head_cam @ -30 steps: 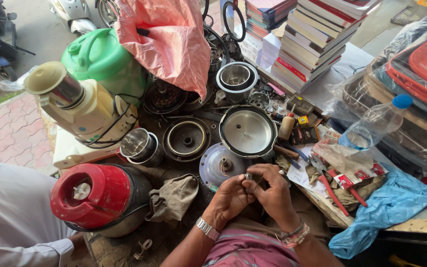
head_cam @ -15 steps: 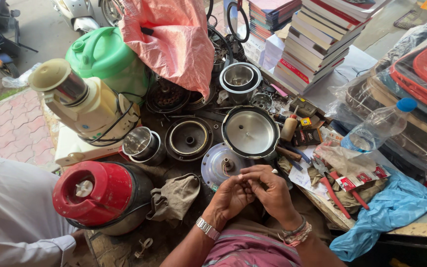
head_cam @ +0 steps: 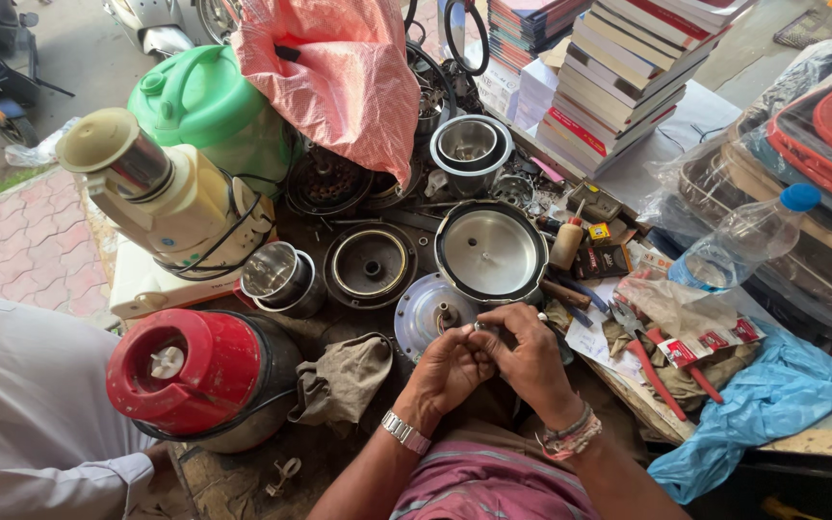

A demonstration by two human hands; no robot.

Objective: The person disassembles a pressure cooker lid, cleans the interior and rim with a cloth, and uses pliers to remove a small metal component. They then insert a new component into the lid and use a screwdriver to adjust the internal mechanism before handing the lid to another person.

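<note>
- Small metal part (head_cam: 481,327), pinched between both sets of fingertips, sits just above the round silver base plate (head_cam: 428,310) at the middle of the counter (head_cam: 825,438); it is too small to say what it is.
- Left hand (head_cam: 447,371) is curled nearly closed, thumb and forefinger nipping the part from its 9 o'clock side, wrist with a metal watch (head_cam: 405,432) resting low, which looks like a brace for fine work.
- Right hand (head_cam: 530,358) is likewise closed around the part from 3 o'clock, fingers bent over the top, so the piece is steadied from two sides.
- Steel lid (head_cam: 490,251) lies at 12 o'clock from the hands, dished side up, close by as though set aside within reach.
- Red mixer base (head_cam: 195,376) stands at 9 o'clock, a grey rag (head_cam: 347,377) slumped between it and the hands, handy for wiping.
- Cream mixer (head_cam: 170,197) with its cord wound round it leans at 10 o'clock, beside a steel jar (head_cam: 276,274) and a dark ring-shaped housing (head_cam: 370,265).
- Red-handled pliers (head_cam: 668,364) lie at 3 o'clock on papers, near a blue plastic bag (head_cam: 767,404).
- Another person's white sleeve (head_cam: 31,414) fills the 8 o'clock corner.
</note>
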